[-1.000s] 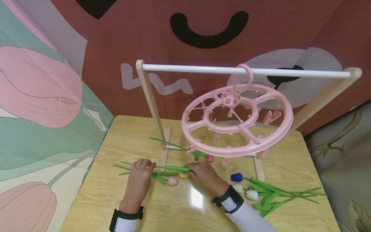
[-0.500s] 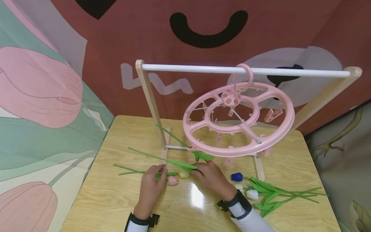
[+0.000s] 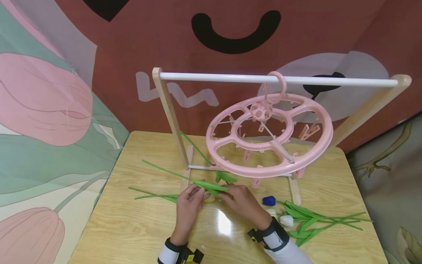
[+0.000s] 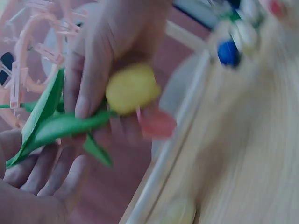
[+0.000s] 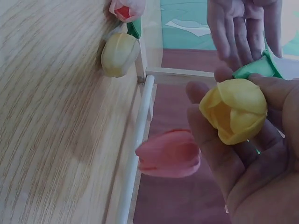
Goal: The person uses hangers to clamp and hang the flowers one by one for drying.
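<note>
My right hand [image 3: 238, 198] holds a yellow tulip head [image 5: 236, 109] on its curled fingers, just above the wooden table [image 3: 132, 227]. The tulip's green leaves [image 3: 211, 185] and stem run up to the left. My left hand [image 3: 191, 196] is beside it with straight fingers [image 5: 245, 28] touching the leaves [image 4: 51, 123]. A pink tulip head [image 5: 170, 154] shows close by the yellow one [image 4: 131, 88]; what holds it I cannot tell. Above the hands a pink round clip hanger [image 3: 270, 135] hangs from the white rod [image 3: 230, 78] of a wooden rack.
A blue tulip [image 3: 269, 200], a white tulip [image 3: 286, 220] and a heap of green stems [image 3: 319, 222] lie right of my right hand. More stems [image 3: 151, 194] lie at the left. A pale yellow tulip [image 5: 119, 53] rests by the rack's foot bar [image 5: 135, 154].
My right hand has lifted the yellow tulip off the table and its stem now slants upward. My left hand has slid right along the stem to the leaves.
</note>
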`<action>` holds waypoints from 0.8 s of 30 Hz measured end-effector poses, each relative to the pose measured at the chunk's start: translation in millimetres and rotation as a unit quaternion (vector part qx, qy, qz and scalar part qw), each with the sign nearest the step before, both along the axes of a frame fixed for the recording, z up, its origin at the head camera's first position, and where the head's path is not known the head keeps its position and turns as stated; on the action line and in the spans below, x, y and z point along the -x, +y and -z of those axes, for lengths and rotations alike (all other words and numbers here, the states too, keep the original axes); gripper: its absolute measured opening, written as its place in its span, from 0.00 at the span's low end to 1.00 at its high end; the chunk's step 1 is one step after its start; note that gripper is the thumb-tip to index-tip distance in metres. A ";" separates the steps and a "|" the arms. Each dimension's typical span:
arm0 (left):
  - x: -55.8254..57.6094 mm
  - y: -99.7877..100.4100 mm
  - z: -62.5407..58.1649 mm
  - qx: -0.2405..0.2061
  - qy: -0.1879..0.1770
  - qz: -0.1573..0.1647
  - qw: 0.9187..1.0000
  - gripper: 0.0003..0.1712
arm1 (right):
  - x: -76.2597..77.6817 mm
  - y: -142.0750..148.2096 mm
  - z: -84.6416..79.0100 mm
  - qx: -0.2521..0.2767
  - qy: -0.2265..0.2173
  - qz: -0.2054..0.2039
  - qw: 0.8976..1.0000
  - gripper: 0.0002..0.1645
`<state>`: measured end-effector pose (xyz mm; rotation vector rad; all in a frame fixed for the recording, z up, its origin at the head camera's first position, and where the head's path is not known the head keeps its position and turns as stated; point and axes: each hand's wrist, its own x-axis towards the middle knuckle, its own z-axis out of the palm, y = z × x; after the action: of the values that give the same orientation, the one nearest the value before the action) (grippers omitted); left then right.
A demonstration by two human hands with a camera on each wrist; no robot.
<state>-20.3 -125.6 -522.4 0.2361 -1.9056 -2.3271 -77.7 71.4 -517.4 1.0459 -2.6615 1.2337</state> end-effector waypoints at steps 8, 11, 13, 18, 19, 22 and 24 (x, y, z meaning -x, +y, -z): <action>5.5 11.2 -4.7 -0.097 0.028 -0.023 0.995 0.16 | -1.7 1.0 -4.5 -0.008 -0.052 -0.006 0.999 0.11; 5.9 9.8 -7.6 -0.092 0.037 -0.022 0.995 0.16 | -3.8 4.2 -4.5 0.006 -0.072 -0.025 0.997 0.17; 6.2 8.0 -9.8 -0.079 0.041 -0.022 0.996 0.16 | -4.6 8.1 -5.8 0.014 -0.080 -0.036 0.996 0.21; 6.5 2.3 -12.7 -0.023 0.045 -0.031 0.998 0.14 | -5.0 23.4 -15.7 0.013 -0.105 -0.056 0.993 0.21; 6.7 1.2 -12.6 -0.016 0.049 -0.033 0.998 0.13 | -5.1 27.1 -18.1 0.010 -0.111 -0.056 0.992 0.20; 7.2 -1.9 -12.4 -0.002 0.064 -0.034 0.997 0.11 | -5.2 39.0 -24.1 0.001 -0.125 -0.050 0.991 0.18; 7.4 -3.5 -11.8 0.006 0.075 -0.035 0.997 0.11 | -4.9 46.8 -27.3 0.003 -0.121 -0.046 0.992 0.18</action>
<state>-27.7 -129.1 -510.5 0.1208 -1.8098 -2.2195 -72.8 118.2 -490.1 1.0960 -2.8090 1.4744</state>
